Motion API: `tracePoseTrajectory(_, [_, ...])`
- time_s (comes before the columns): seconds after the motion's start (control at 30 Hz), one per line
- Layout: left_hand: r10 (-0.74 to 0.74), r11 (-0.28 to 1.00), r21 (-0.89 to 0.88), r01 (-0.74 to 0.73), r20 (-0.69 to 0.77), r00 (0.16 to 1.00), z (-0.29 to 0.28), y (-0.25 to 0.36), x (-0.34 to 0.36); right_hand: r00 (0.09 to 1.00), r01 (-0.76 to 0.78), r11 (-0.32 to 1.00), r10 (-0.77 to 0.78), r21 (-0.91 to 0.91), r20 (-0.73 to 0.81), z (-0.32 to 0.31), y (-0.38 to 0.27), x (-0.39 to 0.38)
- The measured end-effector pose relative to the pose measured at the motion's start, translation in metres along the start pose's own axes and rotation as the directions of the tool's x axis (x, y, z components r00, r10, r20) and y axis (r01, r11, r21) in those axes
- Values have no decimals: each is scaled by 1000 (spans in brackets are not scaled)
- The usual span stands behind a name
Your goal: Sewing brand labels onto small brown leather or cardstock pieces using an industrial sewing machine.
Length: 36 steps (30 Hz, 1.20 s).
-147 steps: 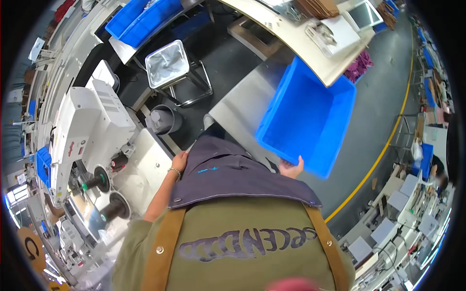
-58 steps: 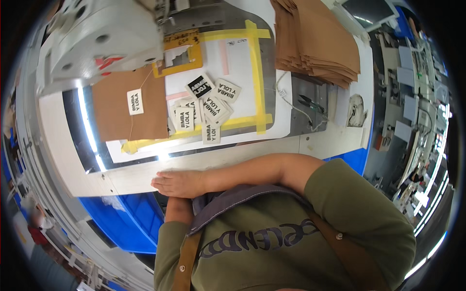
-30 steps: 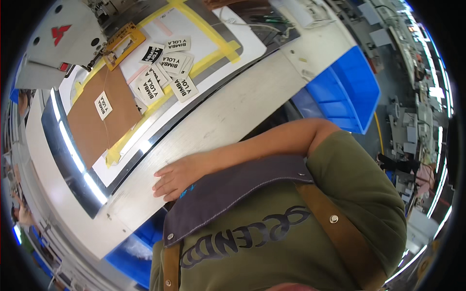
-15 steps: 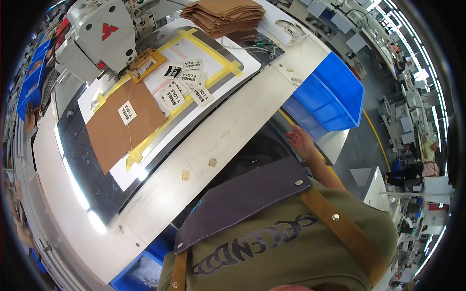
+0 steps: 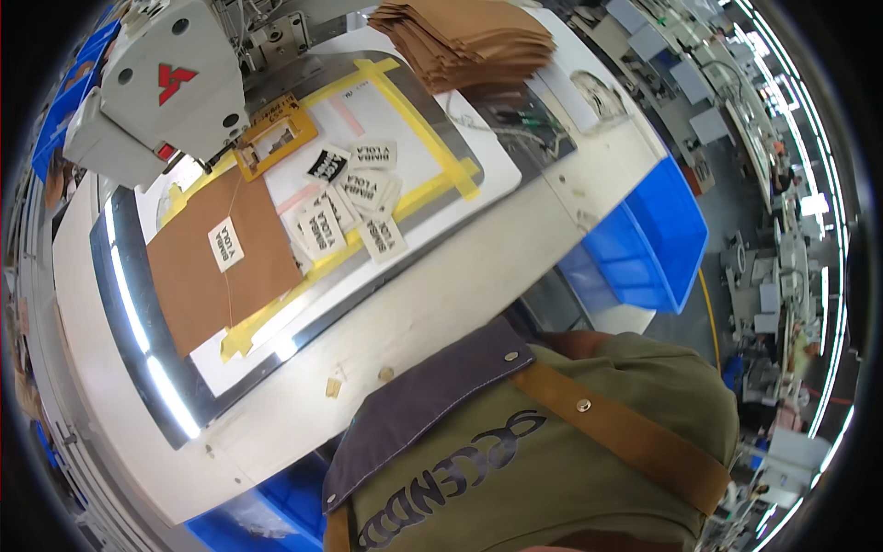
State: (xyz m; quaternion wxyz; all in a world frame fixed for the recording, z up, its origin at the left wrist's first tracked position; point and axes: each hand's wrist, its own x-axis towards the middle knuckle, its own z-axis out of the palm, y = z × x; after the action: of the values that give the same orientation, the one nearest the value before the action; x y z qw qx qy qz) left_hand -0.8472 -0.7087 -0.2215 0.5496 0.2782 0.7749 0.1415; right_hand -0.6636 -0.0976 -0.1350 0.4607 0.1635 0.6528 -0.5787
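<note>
Neither of my hands shows now; a short piece of my right forearm (image 5: 581,344) is visible beside the olive sleeve, its hand hidden. On the work table lies a brown flat panel (image 5: 179,285) with one cream label (image 5: 226,245) on it and a thin thread trailing across. The white head of a sewing machine (image 5: 161,92) stands over the panel's far edge. Beside it is a yellow clamp frame (image 5: 274,140). Several loose labels (image 5: 368,189), mostly cream and one black, lie in an overlapping heap right of the panel.
A stack of brown pieces (image 5: 469,41) sits at the back. Yellow tape (image 5: 428,138) borders the white sheet under the labels. A blue bin (image 5: 635,244) hangs off the right side; another blue bin (image 5: 267,515) is below the front edge. Small scraps (image 5: 335,386) lie near that edge.
My right hand, seen by the blue bin with its fingers apart, has gone out of sight as my body turned. The view has shifted closer to the table; the panel and labels look undisturbed.
</note>
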Motion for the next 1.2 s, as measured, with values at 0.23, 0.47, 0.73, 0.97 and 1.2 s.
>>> tracePoseTrajectory(0.23, [-5, 996, -90, 2, -30, 1000, -47, 45, 24, 966, -216, 925, 249, -314, 71, -74, -14, 7])
tracePoseTrajectory(0.47, [-37, 996, -87, 36, -19, 999, -90, 68, 1, 896, -333, 780, 437, -530, 80, -68, -13, 20])
tracePoseTrajectory(0.73, [-105, 991, -88, 101, -49, 993, -115, 106, -69, 885, -70, 934, 220, -350, 410, -98, -108, -54])
tracePoseTrajectory(0.97, [-175, 980, -113, 164, -95, 980, -131, 187, -146, 454, 866, 463, -886, -186, -94, -256, -340, -194])
tracePoseTrajectory(1.2, [118, 955, -263, -138, -91, 989, -272, 378, -149, 308, 951, 263, -840, 162, -447, -415, -376, -113])
